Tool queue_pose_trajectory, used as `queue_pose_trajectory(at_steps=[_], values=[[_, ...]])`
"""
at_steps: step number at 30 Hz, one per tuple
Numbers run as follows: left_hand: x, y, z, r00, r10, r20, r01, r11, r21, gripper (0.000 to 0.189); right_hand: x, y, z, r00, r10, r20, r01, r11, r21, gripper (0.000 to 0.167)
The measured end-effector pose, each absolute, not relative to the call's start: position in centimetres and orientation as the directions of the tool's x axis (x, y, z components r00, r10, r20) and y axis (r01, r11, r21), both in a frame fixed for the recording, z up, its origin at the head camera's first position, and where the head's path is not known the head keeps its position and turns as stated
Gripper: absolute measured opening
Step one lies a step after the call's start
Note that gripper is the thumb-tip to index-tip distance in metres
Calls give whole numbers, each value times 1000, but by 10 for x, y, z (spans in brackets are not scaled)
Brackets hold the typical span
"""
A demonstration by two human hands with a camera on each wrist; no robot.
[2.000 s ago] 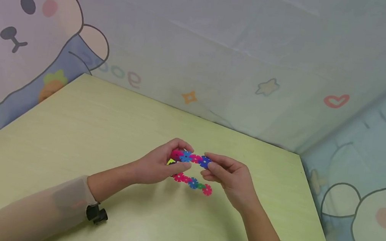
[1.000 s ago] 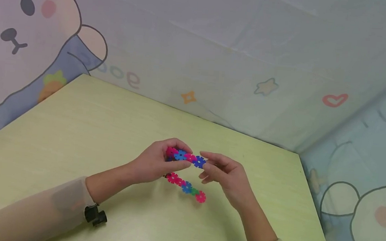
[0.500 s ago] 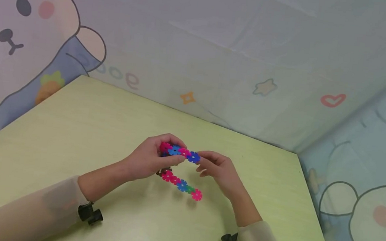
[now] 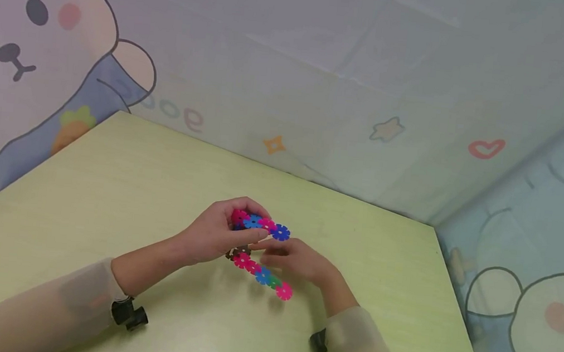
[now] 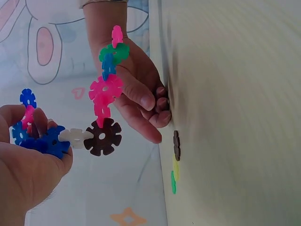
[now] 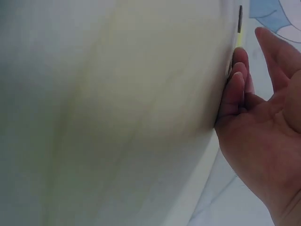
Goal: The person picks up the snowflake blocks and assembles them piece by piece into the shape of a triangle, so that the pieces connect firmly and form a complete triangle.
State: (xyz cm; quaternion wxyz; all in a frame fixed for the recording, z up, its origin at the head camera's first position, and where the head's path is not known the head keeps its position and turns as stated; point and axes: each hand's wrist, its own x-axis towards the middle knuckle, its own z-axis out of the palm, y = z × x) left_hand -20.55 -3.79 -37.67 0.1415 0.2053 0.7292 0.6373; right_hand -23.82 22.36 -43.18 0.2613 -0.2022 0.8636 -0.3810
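Observation:
My left hand (image 4: 209, 231) grips a chain of flower-shaped interlocking discs (image 4: 242, 261) above the table, thumb and fingers on its upper run. Pink and blue discs lead to a dark blue end; below the hand, a brown, pink, blue and green run hangs forward, ending in pink. In the left wrist view, a white disc (image 5: 75, 137) joins the blue and brown ones. Low at the table, my right hand (image 4: 302, 260) holds nothing, its fingers loosely bent. Ahead of its fingertips lies a brown disc (image 5: 177, 146), with a yellow disc (image 5: 176, 168) and a green disc (image 5: 173, 182) beyond.
The pale yellow-green table (image 4: 162, 165) extends to a printed cloth backdrop (image 4: 322, 62) behind and at the right. Each forearm has a small black wrist camera, one on the left (image 4: 129, 313) and one on the right (image 4: 319, 341).
My right hand has let go of the chain's dark blue end and moved down and left, under the chain. The left hand has shifted left with the chain.

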Motion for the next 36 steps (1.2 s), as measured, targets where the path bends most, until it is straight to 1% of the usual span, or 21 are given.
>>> queue_pose_trajectory(at_steps=[3,7,12,19,23,27,31,36], values=[[-206,-38,-377,-874,481,70,132,96,987,33,-240,221,-432,-749,-582,-317,-200,655,-729,38],[-206,-37,-377,-870,481,109,167,79,983,28,-241,217,-432,-733,-594,-332,-238,681,-692,43],[-206,-37,-377,-875,473,101,164,95,982,25,-241,217,-431,-752,-572,-328,-226,691,-687,35],[-206,-37,-379,-880,470,71,143,119,983,26,-239,220,-434,-791,-540,-288,-172,647,-742,21],[-206,-36,-380,-879,470,80,149,111,983,26,-237,216,-435,-812,-514,-278,-183,676,-714,21],[-205,-34,-381,-874,475,103,169,99,981,26,-236,211,-437,-820,-515,-250,-229,695,-682,19],[-204,-33,-381,-873,476,105,165,86,983,24,-237,210,-438,-817,-533,-221,-253,675,-693,23],[-203,-31,-381,-876,474,88,140,76,987,21,-238,215,-439,-826,-519,-220,-233,670,-705,16]])
